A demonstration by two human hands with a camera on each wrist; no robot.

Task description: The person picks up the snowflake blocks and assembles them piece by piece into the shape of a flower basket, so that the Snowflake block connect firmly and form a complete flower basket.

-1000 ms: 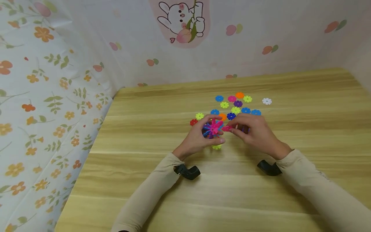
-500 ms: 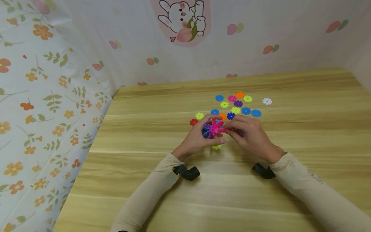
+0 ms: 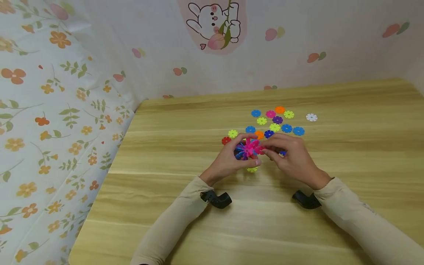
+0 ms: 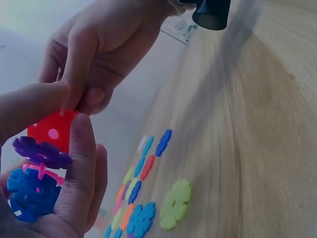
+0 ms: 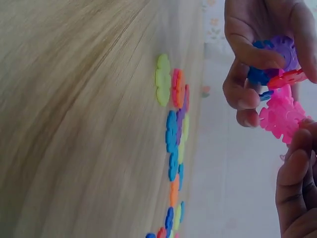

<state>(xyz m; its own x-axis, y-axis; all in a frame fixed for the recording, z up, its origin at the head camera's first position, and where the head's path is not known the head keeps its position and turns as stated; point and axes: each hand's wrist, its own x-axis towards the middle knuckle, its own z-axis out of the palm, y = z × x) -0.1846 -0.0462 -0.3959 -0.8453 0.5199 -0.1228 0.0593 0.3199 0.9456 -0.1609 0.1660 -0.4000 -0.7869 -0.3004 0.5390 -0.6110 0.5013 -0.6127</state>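
Observation:
My left hand (image 3: 225, 162) holds a cluster of interlocking snowflake discs (image 3: 246, 150), its fingers and thumb curved around it above the table. In the left wrist view the cluster shows a purple disc (image 4: 44, 152) and a blue disc (image 4: 32, 192). A red disc (image 5: 287, 78) juts from it in the right wrist view. Thumb and fingers of my right hand (image 3: 293, 156) pinch a pink disc (image 5: 281, 118) by its edge. That disc meets the cluster's right side. The left fingers hide part of the cluster.
Loose snowflake discs of several colours lie flat beyond the hands, with a white disc (image 3: 311, 117) at the far right. A yellow-green disc (image 3: 252, 169) lies below the left hand. The wooden table (image 3: 185, 121) ends at a patterned cloth (image 3: 145, 33).
My right hand has brought its pink disc leftward from a gap beside the cluster until the two meet. The left hand keeps its hold, nearly still. The head view has shifted slightly.

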